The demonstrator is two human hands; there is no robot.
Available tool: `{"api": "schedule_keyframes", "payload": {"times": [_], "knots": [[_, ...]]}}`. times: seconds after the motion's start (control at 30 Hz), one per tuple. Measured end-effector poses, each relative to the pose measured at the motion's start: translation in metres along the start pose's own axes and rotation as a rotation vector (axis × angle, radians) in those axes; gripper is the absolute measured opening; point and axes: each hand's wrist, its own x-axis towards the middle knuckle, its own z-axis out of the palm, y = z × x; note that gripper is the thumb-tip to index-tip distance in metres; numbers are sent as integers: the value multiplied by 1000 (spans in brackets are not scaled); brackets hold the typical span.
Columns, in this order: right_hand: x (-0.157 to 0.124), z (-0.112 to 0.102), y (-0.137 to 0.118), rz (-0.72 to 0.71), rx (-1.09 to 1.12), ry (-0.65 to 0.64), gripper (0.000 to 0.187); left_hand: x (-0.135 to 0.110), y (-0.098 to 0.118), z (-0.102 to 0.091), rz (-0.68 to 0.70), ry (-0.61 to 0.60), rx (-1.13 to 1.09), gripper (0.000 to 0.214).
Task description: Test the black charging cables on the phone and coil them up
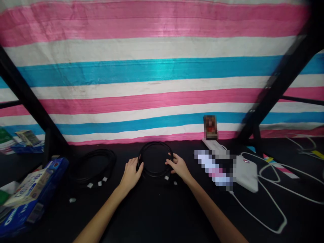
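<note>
A coiled black cable (pixel 155 174) lies in a ring on the black table in front of me. My left hand (pixel 132 172) curls around the left side of the coil, thumb inside the ring and fingers along its outer edge. On the opposite side, my right hand (pixel 178 166) pinches the coil between thumb and fingers. Below the right hand, a pale connector (pixel 166 178) and a smaller one (pixel 175 183) rest by the coil. To the left lies a second black cable coil (pixel 111 158), with several light connectors (pixel 100 183) at its front.
Far left are a blue box (pixel 54 172) and a cream box (pixel 27 185). A small pale piece (pixel 72 200) lies nearby. At right, a white power bank (pixel 246 173) has trailing white cables (pixel 264 216). Black frame posts (pixel 273 84) slope before a striped sheet (pixel 152 71).
</note>
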Motion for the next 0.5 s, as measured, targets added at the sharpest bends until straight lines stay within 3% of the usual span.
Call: {"api": "schedule_keyframes", "payload": {"times": [0.17,0.27,0.4,0.5], "knots": [[-9,0,-8,-21,128,-204,36,0,-5,4,-93,136,-43,54],[-15,3,-14,-91,202,-301,35,3,-4,3,-192,195,-288,66],[-20,10,-16,-113,339,-323,31,5,11,-11,-308,95,-818,58],[-22,14,-17,-120,356,-258,36,3,24,-24,-390,-16,-1023,51]]}}
